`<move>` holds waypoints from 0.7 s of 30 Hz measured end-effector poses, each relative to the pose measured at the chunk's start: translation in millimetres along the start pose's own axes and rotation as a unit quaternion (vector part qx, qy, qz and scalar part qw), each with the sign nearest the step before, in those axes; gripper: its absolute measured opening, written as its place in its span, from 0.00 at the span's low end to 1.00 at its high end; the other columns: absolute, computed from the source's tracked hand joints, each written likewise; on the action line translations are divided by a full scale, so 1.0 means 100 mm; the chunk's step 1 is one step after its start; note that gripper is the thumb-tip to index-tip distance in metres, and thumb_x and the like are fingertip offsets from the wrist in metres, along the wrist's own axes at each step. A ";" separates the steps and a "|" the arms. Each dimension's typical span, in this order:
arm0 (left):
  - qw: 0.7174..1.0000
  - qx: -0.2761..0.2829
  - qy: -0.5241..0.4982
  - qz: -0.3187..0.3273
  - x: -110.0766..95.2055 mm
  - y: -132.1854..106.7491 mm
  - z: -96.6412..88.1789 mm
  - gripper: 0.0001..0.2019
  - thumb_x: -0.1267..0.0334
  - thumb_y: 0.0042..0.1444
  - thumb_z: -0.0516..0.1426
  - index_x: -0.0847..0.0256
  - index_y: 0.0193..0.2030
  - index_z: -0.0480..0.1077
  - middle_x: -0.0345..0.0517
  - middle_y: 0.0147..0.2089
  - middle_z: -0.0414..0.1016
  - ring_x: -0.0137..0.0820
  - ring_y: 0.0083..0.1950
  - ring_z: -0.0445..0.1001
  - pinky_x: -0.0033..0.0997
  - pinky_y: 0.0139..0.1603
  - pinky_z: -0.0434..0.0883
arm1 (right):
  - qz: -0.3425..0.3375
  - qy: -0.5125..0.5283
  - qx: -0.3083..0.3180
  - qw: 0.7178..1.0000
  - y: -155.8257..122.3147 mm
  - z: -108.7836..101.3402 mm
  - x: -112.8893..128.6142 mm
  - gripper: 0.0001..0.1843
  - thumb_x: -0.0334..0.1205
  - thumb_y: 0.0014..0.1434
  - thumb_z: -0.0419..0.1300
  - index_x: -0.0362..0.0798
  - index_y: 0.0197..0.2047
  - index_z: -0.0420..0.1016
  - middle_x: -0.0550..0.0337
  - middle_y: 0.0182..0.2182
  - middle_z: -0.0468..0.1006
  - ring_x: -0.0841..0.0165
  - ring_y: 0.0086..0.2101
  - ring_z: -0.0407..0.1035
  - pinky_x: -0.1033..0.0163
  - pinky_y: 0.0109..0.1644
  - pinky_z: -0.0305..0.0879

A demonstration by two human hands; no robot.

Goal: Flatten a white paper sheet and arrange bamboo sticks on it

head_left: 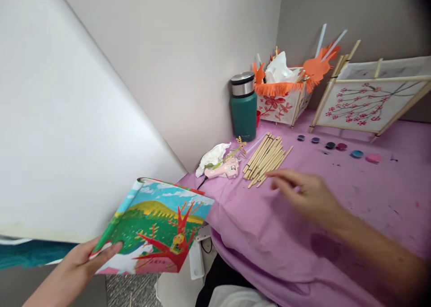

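Note:
My left hand grips the lower left corner of a picture book, its thumb lying on the cover. The cover is painted with green hills, a red tree and a white animal, and the book is off the table's left side. Over the purple cloth, my right hand is held with the fingers stretched forward and nothing seen in them. Its fingertips are at the near right end of a bundle of thin wooden sticks; whether they touch is unclear.
Left of the sticks lie a pink glue gun and crumpled white paper. Behind stands a green bottle beside a fringed paper lantern. A blossom-painted lantern frame and paint caps are to the right on purple cloth.

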State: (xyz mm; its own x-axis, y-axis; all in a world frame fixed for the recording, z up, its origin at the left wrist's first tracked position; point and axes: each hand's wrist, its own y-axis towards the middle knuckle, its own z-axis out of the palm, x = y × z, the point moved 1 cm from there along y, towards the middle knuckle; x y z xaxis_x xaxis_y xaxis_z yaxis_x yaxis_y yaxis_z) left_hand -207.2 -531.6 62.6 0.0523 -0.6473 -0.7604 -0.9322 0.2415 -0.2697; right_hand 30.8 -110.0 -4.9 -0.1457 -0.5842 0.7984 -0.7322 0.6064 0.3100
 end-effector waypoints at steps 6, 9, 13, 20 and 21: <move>0.986 0.060 -0.150 -0.042 0.15 -0.01 0.28 0.23 0.53 0.35 0.69 0.64 0.37 0.75 0.50 0.34 0.79 0.43 0.35 0.77 0.35 0.38 0.75 | -0.009 0.149 0.242 0.959 -0.12 1.05 0.69 0.24 0.45 0.52 0.60 0.54 0.54 0.67 0.56 0.38 0.79 0.59 0.36 0.73 0.58 0.37 0.66; 0.979 0.065 -0.191 -0.037 0.25 0.01 0.34 0.24 0.54 0.37 0.69 0.65 0.40 0.75 0.52 0.36 0.79 0.44 0.36 0.78 0.36 0.37 0.74 | 0.085 0.255 0.246 0.931 -0.09 1.24 0.66 0.26 0.44 0.54 0.57 0.52 0.56 0.61 0.60 0.32 0.77 0.64 0.31 0.72 0.63 0.28 0.63; 0.970 0.080 -0.226 -0.041 0.27 0.08 0.45 0.26 0.55 0.35 0.69 0.66 0.43 0.75 0.53 0.36 0.79 0.46 0.36 0.78 0.37 0.35 0.74 | 0.135 0.307 0.209 0.919 -0.02 1.24 0.56 0.20 0.44 0.55 0.55 0.51 0.51 0.63 0.67 0.23 0.70 0.67 0.25 0.68 0.66 0.23 0.59; 0.956 0.140 -0.254 -0.041 0.24 0.05 0.74 0.30 0.56 0.40 0.68 0.63 0.51 0.71 0.52 0.42 0.78 0.47 0.43 0.77 0.41 0.43 0.74 | 0.115 0.266 0.158 0.944 0.06 1.14 0.45 0.07 0.41 0.52 0.55 0.49 0.34 0.69 0.63 0.27 0.73 0.68 0.27 0.66 0.64 0.28 0.60; 0.955 0.146 -0.256 -0.043 0.24 0.02 0.76 0.31 0.56 0.40 0.68 0.63 0.52 0.71 0.52 0.42 0.78 0.47 0.43 0.77 0.42 0.42 0.74 | 0.118 0.264 0.153 0.945 0.08 1.10 0.45 0.06 0.41 0.51 0.55 0.49 0.33 0.68 0.63 0.26 0.72 0.69 0.26 0.66 0.64 0.28 0.59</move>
State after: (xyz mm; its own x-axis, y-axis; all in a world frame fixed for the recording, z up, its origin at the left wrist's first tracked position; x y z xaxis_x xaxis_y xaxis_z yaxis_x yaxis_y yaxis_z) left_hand -180.8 -491.2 -1.2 0.3617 -0.2545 -0.8969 -0.7808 0.4429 -0.4406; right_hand -54.8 -190.4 -23.4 -0.0355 -0.0516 0.9980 -0.8905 0.4548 -0.0081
